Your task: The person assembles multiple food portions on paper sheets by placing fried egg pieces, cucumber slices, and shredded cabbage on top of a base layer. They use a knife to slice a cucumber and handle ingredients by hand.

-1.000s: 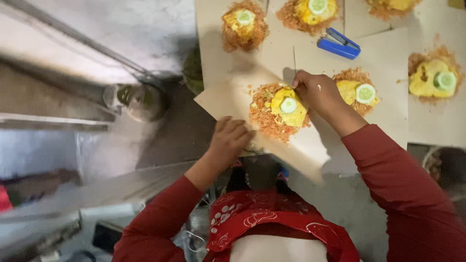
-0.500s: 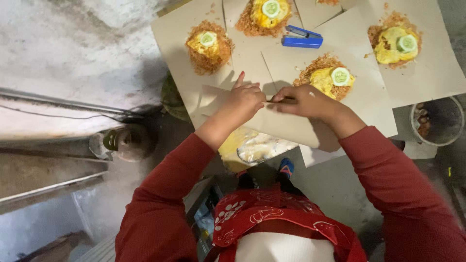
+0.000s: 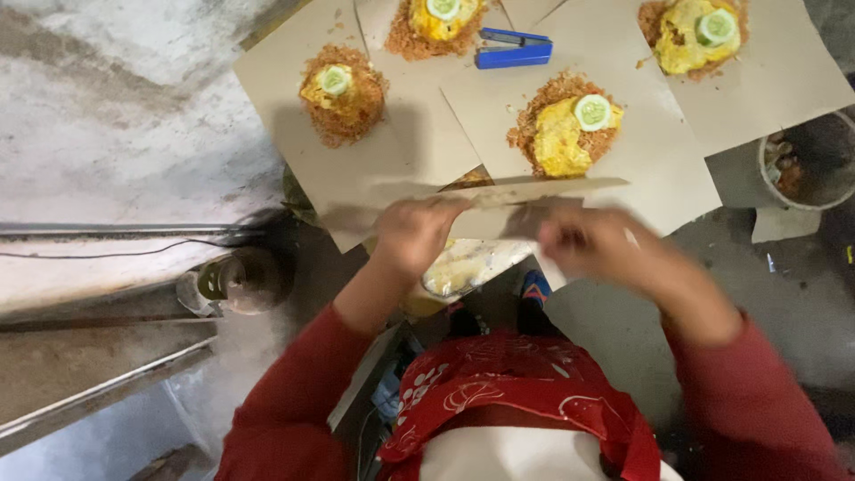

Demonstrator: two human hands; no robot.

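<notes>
Brown paper sheets (image 3: 392, 169) cover the table. At its near edge, both the left hand (image 3: 417, 233) and the right hand (image 3: 583, 242) grip a folded paper packet (image 3: 499, 198); its long axis runs left to right between them.

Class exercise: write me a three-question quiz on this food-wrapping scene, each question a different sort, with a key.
1. True or false: the blue stapler lies on the brown paper sheets.
2. What sits on top of each egg-topped fried rice portion? A) tomato slice B) cucumber slice C) lemon wedge
3. Fill in: the left hand and right hand both grip the edge of a folded ____ parcel.

Key: 1 true; 2 B; 3 paper.
</notes>
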